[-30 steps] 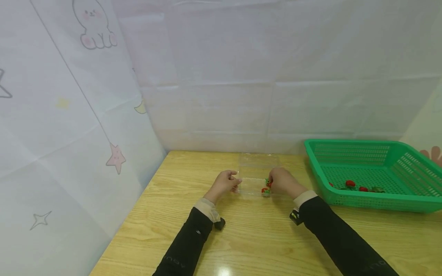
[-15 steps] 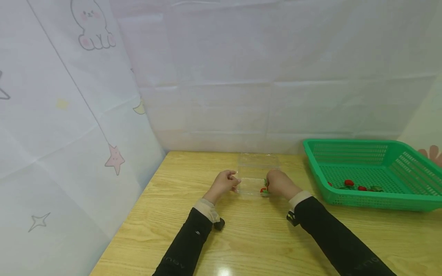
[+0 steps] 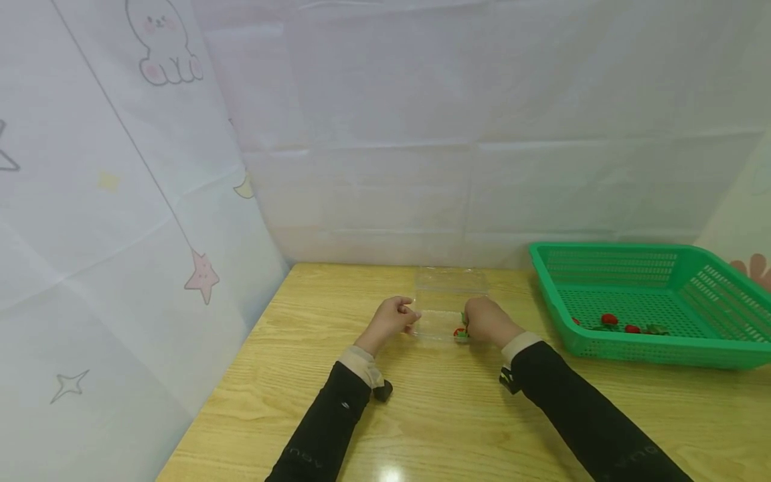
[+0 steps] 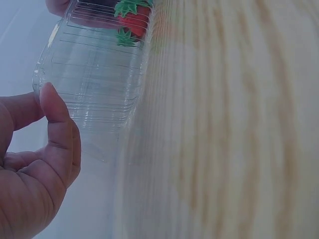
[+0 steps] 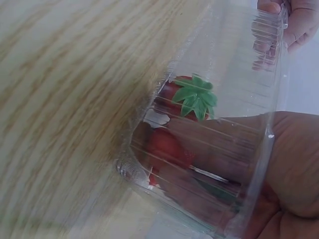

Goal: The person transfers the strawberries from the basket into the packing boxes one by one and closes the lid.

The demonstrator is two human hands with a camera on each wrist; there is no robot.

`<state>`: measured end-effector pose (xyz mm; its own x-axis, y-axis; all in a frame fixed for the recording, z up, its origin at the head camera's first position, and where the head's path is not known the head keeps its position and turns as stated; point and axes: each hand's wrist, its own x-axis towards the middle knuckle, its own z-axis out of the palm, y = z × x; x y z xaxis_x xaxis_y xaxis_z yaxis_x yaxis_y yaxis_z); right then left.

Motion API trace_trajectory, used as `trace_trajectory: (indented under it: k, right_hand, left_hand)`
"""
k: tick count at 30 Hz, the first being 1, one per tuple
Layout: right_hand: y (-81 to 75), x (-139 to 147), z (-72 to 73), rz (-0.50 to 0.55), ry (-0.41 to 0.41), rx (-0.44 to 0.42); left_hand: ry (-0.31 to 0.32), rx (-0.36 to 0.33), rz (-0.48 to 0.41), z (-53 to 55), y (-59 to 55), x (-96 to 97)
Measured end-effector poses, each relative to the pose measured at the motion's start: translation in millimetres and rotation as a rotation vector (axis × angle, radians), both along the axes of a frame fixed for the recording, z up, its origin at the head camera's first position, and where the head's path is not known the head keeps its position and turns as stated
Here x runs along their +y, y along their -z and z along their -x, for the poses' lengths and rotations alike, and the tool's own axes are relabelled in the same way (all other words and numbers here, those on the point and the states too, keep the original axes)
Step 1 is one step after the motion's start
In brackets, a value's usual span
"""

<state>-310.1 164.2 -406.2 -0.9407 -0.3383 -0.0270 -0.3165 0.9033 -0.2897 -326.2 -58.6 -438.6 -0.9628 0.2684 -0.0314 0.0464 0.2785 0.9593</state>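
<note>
A clear plastic clamshell box [image 3: 438,325] lies on the table with its lid [image 3: 452,279] folded back. My left hand [image 3: 388,318] pinches its left rim between thumb and finger, as the left wrist view shows the hand [image 4: 40,159] close up. Inside the right end of the box, the fingers of my right hand [image 3: 490,321] grip a red strawberry [image 5: 167,149], seen through the wall in the right wrist view. Beside it sits another strawberry [image 5: 194,97] with green leaves, also visible in the head view as a strawberry [image 3: 460,333]. The right fingertips are partly hidden.
To the right stands a green plastic basket [image 3: 668,343] with several strawberries [image 3: 610,320] near its front wall. The wooden table [image 3: 434,415] meets a white sheet [image 3: 385,167] behind, and a printed sheet [image 3: 120,254] hangs at the left.
My right hand has shifted slightly left within the box, covering more of the strawberries, and then stayed. The left hand keeps its place on the rim.
</note>
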Motion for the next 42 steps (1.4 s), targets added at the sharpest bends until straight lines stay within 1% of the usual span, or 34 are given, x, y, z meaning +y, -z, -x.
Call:
trace_trajectory:
  k: [5, 10, 16, 20, 23, 26, 31, 33, 35, 38, 40, 42]
  right_hand:
    - [-0.4, 0, 1.6, -0.002, -0.017, 0.000]
    - [-4.1, 0, 0.9, -0.016, -0.024, 0.002]
    - [-9.5, 1, -0.5, 0.003, -0.050, 0.001]
    - [-15.7, 6, -1.6, 0.011, -0.037, 0.014]
    - [-24.4, 12, -5.6, 0.028, -0.052, 0.059]
    - [-35.1, 19, -10.3, 0.043, -0.086, 0.114]
    - [-58.3, 38, -16.4, 0.066, -0.083, 0.144]
    - [-69.5, 48, -19.4, 0.088, -0.069, 0.146]
    - [-80.0, 59, -22.7, 0.105, -0.052, 0.167]
    - [-93.9, 78, -27.0, 0.120, -0.009, 0.153]
    - [-101.1, 91, -29.9, 0.114, 0.023, 0.146]
    - [-104.9, 104, -31.9, 0.104, 0.049, 0.129]
  left_hand:
    - [0.001, -0.001, -0.005, 1.6, 0.6, -0.4]
    - [0.011, 0.002, -0.006, 3.5, 1.7, -0.7]
    - [0.014, -0.005, -0.007, 4.5, 1.9, -1.4]
    - [0.013, -0.013, -0.006, 4.4, 1.2, -1.3]
    - [0.014, -0.012, -0.004, 4.4, 1.4, -1.2]
    - [0.016, -0.014, -0.001, 4.5, 1.5, -1.2]
    - [0.019, -0.015, 0.002, 3.7, 0.6, -1.8]
    - [0.019, -0.013, 0.002, 3.3, 0.2, -2.2]
    - [0.020, -0.011, -0.001, 2.9, -0.2, -2.6]
    - [0.020, -0.009, -0.006, 2.7, 0.2, -3.2]
    - [0.020, -0.010, -0.010, 2.7, 0.7, -3.2]
    - [0.019, -0.012, -0.012, 2.7, 1.4, -3.0]
